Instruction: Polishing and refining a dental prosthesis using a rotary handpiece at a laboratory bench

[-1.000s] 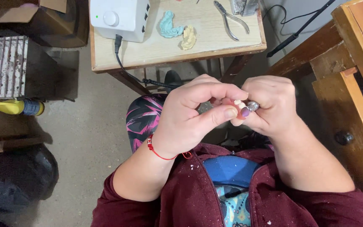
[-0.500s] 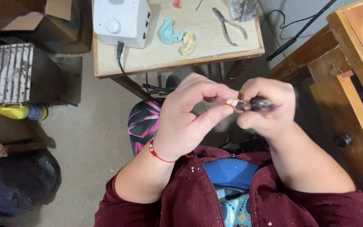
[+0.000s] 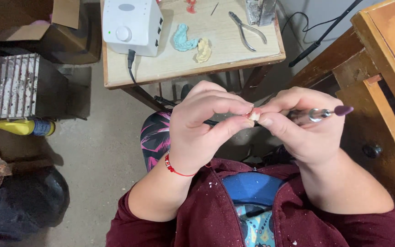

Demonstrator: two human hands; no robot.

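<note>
Left hand (image 3: 202, 132) raised over the lap, fingers curled; thumb and forefinger pinched shut on a small pale piece (image 3: 253, 115). The piece sits at the fingertips, midway between the two hands, well below the worktop edge. What it is exactly: too small to tell.

Right hand (image 3: 305, 130) closed around a rotary tool (image 3: 318, 114), held roughly level. Its metal collar and dark purple bit stick out to the right past the knuckles, pointing away from the piece. Right thumb tip touches the piece alongside the left fingertips. The two hands meet there.

Red bracelet (image 3: 174, 168) on the left wrist. Maroon zip top (image 3: 197, 215), speckled with white dust, sleeves pushed up. Patterned pink and black legging (image 3: 154, 137) visible under the left hand.

Worktop (image 3: 161, 71) ahead, small and wooden. On it: a white box unit (image 3: 131, 25) with a round knob, black cable running off its front edge; a blue mould (image 3: 183, 39) touching a yellowish mould (image 3: 203, 50); pliers (image 3: 243, 27) lying flat to their right; a red scrap near the far edge.

Right side: wooden furniture (image 3: 380, 68) with a dark knob. Left on the floor: a yellow bottle (image 3: 24, 127) on its side, a slatted metal grille (image 3: 8, 84), a cardboard box (image 3: 33, 20), a black bag (image 3: 24, 206).
</note>
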